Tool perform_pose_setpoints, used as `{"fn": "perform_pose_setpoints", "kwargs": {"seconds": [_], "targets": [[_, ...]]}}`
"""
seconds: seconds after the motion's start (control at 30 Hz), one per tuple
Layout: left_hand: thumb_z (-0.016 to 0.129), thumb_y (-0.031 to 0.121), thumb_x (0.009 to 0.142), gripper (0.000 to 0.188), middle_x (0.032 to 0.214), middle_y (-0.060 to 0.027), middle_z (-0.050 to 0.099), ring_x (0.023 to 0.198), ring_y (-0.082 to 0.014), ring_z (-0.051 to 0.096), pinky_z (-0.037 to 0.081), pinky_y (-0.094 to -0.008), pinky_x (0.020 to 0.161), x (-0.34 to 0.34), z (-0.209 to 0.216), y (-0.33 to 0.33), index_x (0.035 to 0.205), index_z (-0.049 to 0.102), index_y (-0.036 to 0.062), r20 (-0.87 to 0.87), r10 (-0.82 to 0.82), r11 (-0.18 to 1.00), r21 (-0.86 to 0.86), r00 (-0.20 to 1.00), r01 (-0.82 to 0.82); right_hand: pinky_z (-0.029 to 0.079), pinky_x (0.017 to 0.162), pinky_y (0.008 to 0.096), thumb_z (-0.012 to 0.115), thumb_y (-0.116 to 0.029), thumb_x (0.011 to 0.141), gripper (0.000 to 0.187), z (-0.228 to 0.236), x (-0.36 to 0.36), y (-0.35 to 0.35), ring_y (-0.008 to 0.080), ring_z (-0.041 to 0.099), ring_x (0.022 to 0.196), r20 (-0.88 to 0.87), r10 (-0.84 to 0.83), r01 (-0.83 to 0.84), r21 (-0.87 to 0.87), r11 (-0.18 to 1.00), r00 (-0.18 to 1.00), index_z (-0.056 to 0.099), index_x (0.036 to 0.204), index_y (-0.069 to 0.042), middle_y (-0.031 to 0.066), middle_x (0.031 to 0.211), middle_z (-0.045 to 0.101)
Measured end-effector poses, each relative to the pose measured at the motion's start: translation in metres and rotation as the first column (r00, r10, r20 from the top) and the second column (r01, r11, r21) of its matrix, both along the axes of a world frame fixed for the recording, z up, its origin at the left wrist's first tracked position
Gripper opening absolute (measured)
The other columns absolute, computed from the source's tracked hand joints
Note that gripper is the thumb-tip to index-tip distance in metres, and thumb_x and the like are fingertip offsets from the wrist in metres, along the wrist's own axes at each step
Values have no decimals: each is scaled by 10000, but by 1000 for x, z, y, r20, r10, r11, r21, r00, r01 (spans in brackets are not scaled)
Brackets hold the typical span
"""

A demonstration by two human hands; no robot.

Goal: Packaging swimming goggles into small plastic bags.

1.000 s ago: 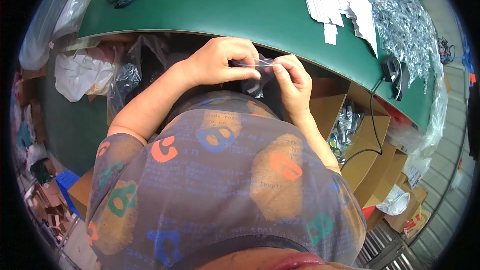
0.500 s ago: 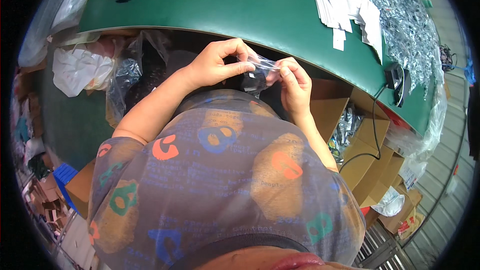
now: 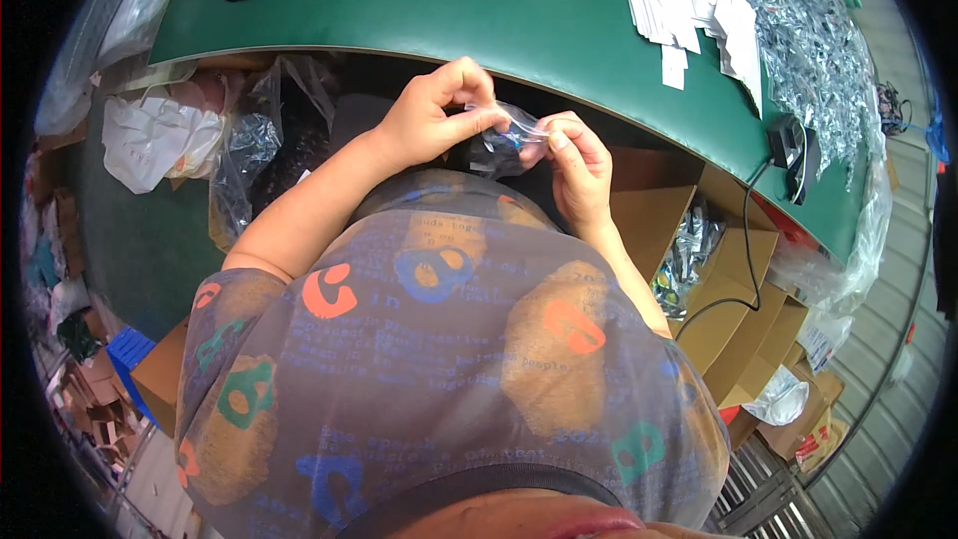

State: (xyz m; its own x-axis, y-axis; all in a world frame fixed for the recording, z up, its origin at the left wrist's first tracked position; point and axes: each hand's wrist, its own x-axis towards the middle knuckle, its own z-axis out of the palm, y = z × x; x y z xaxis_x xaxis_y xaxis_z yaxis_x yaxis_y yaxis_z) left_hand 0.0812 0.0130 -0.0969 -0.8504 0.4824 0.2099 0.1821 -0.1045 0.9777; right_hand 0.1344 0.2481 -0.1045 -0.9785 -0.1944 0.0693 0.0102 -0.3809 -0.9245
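Held a small, thin, clear plastic bag (image 3: 496,152) between both hands, on the body side of the near edge of a smooth green tabletop (image 3: 419,15), clear of the surface. Pinched the bag's left end narrowly between thumb and bent fingers of the left hand (image 3: 431,120); gripped its right end just as narrowly between thumb and forefinger of the right hand (image 3: 581,165). Ran the bag's upper edge crosswise from hand to hand, sloping slightly toward the body at the right end. Touched it with both hands alike, yet had the dark lower part hanging nearer the left hand, below its thumb. Could not tell whether that darkness was contents or shadow behind the film, nor make out the whole bag's long axis. Showed, beyond the right hand and below the tabletop's near edge, an open brown cardboard box (image 3: 639,205) with shiny plastic packets (image 3: 687,252) inside. Left loose white paper slips (image 3: 659,0) well apart, toward the tabletop's far right corner.
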Motion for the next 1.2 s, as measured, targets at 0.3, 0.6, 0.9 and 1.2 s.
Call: {"fn": "perform_pose_setpoints", "kwargs": {"seconds": [0.3, 0.6, 0.9, 1.2], "targets": [[812, 27, 847, 850, 1099, -60, 700, 1070, -150, 653, 495, -333, 994, 10, -7, 0, 1556, 347, 88, 14, -112, 994, 4, 994, 112, 562, 771, 304, 565, -113, 1054, 158, -16, 3, 1, 171, 661, 873, 69, -33, 36, -51, 998, 997, 662, 1045, 12, 92, 1050, 631], [777, -19, 865, 873, 1105, -71, 680, 1080, -162, 665, 512, -341, 1024, 11, -11, 1, 1589, 310, 121, 181, -33, 999, 42, 983, 25, 509, 822, 281, 687, -79, 955, 155, -16, -3, 9, 150, 619, 930, -155, 39, 16, 335, 942, 987, 687, 1083, 8, 67, 1062, 627], [772, -30, 859, 868, 1130, -82, 675, 1088, -163, 664, 513, -329, 1027, 13, -13, 1, 1587, 326, 125, 173, -23, 999, 39, 985, 17, 492, 779, 267, 756, -56, 879, 127, -18, -10, 7, 145, 612, 875, -278, 12, 127, 476, 870, 960, 699, 984, -12, 47, 963, 653], [766, -29, 861, 866, 1159, -70, 656, 1112, -158, 648, 504, -337, 1037, 20, -20, -5, 1589, 331, 145, 154, -10, 1000, 20, 988, 7, 483, 808, 247, 683, -30, 961, 80, -21, -7, -1, 115, 591, 887, -66, 101, -70, 366, 928, 993, 685, 1035, -1, 32, 978, 598]]}}
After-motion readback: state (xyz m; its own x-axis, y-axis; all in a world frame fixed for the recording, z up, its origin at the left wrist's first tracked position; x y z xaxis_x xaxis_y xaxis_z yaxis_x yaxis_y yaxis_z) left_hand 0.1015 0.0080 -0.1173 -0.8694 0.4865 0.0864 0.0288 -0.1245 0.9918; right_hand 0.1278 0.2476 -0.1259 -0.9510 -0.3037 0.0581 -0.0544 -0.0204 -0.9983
